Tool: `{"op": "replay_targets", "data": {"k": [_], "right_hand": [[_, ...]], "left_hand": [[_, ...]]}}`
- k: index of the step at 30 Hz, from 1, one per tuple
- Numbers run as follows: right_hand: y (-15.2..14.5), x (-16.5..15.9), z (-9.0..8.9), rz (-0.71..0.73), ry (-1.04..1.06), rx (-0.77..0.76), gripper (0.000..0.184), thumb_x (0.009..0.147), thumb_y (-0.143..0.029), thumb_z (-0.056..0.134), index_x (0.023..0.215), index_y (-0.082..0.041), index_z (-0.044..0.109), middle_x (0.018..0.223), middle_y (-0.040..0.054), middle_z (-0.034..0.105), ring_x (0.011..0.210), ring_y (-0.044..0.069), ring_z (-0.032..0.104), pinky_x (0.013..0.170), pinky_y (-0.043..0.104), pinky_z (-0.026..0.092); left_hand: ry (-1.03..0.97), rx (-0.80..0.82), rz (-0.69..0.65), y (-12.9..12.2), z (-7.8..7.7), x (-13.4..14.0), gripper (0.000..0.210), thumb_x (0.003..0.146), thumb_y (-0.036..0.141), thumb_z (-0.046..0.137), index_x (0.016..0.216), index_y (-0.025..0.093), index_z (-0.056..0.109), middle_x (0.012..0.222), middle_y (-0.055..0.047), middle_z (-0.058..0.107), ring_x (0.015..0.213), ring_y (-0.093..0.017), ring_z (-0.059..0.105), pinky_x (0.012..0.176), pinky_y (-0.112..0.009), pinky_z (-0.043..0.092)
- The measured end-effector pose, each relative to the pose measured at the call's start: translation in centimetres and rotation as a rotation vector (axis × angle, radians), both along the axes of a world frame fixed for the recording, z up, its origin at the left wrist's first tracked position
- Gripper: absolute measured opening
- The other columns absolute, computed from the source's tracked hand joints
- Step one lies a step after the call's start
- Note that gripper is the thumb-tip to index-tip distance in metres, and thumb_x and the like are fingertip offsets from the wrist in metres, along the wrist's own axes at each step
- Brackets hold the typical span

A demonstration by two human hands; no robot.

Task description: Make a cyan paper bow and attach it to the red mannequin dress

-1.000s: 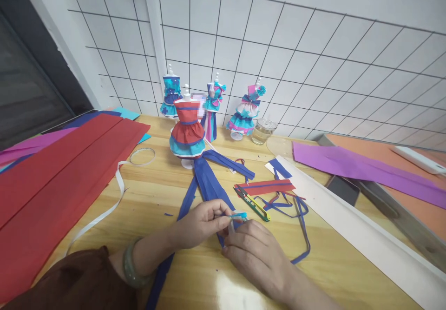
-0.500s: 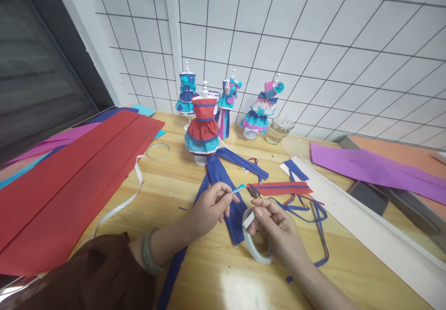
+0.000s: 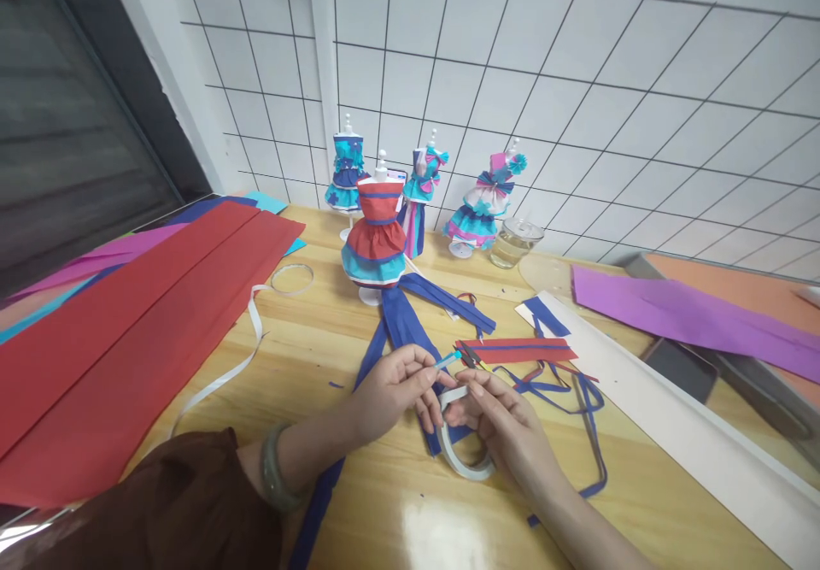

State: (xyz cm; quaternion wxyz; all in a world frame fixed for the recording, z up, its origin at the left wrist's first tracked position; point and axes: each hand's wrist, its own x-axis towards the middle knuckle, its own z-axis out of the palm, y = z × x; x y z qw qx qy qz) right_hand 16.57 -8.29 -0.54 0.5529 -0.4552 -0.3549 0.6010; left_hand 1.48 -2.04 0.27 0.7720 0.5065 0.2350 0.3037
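Red dress (image 3: pixel 379 232) stands upright, bodice and tiered skirt on, apparently largely made up. Nearer the person than the dress: left hand (image 3: pixel 398 388), narrow grip, pinches turquoise strip (image 3: pixel 449 360), not attached to dress; right hand (image 3: pixel 511 418) grips white tape roll (image 3: pixel 456 460)

Clock as seen in view, 12 = top. Vs 1.0 s ago: whole scene slid toward 3. Tape roll (image 3: pixel 457 461), then mostly hidden between the hands, now hangs exposed from right hand (image 3: pixel 503 420), ring toward 7. Light-blue strip (image 3: pixel 448 361) in left hand (image 3: pixel 397 389) went from pointing at 3 to pointing at 2. Snips (image 3: pixel 472 355), then fully visible, now part-covered by right hand. Vs 0.5 s ago: gap between hands closed; left fingertips now at roll's 10 o'clock rim, contact unclear.
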Motion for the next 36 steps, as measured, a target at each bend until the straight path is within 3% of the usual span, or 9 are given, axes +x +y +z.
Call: {"op": "replay_targets", "data": {"k": [13,23,27,31,34,36], "right_hand": [[0.1,0.0,0.3,0.065,0.074,0.002,0.024,0.077,-0.036,0.058,0.091,-0.017,0.062,0.075,0.0052,0.067,0.067,0.017,0.063,0.067,0.031,0.047],[0.3,0.3,-0.7,0.098,0.094,0.026,0.038,0.076,-0.046,0.056,0.100,-0.018,0.062,0.082,0.0086,0.067,0.077,0.021,0.062,0.071,0.037,0.047],[0.3,0.5,-1.0,0.072,0.070,0.047,0.039,0.078,-0.049,0.050,0.101,-0.018,0.060,0.081,0.0091,0.066,0.072,0.020,0.061,0.068,0.036,0.048],[0.2,1.0,-0.5,-0.038,-0.093,0.115,0.033,0.082,-0.042,0.048,0.100,-0.018,0.059,0.078,0.0069,0.064,0.068,0.018,0.060,0.066,0.033,0.048],[0.2,1.3,-0.1,-0.119,-0.415,0.174,0.026,0.083,-0.036,0.049,0.102,-0.020,0.057,0.083,0.0059,0.064,0.079,0.019,0.060,0.076,0.034,0.046],[0.4,1.4,0.1,-0.075,-0.659,0.242,0.025,0.084,-0.033,0.049,0.104,-0.021,0.057,0.094,0.0077,0.064,0.091,0.021,0.057,0.084,0.038,0.042]], "left_hand": [[-0.065,-0.110,0.009,0.6,-1.0,-0.2,0.026,0.076,0.034,0.056,0.082,0.014,0.042,0.090,-0.010,0.062,0.060,-0.015,0.064,0.054,-0.027,0.051],[-0.037,-0.149,0.042,0.7,-0.6,-0.2,0.024,0.076,0.031,0.057,0.082,0.013,0.042,0.081,-0.007,0.062,0.060,-0.014,0.063,0.056,-0.027,0.051],[-0.036,-0.124,0.073,0.9,-0.7,-0.3,0.023,0.075,0.031,0.057,0.081,0.014,0.042,0.077,-0.005,0.061,0.057,-0.014,0.062,0.054,-0.026,0.051],[-0.047,-0.053,0.111,1.3,-0.9,-0.5,0.023,0.076,0.033,0.055,0.080,0.014,0.043,0.069,-0.002,0.058,0.049,-0.011,0.058,0.044,-0.022,0.046],[-0.030,0.012,0.143,1.4,-1.0,-0.7,0.022,0.078,0.034,0.053,0.081,0.015,0.043,0.064,0.001,0.056,0.044,-0.008,0.053,0.040,-0.018,0.041],[-0.023,0.067,0.144,1.2,-0.8,-0.8,0.021,0.078,0.034,0.052,0.083,0.016,0.043,0.064,0.001,0.055,0.044,-0.007,0.051,0.039,-0.017,0.038]]}}
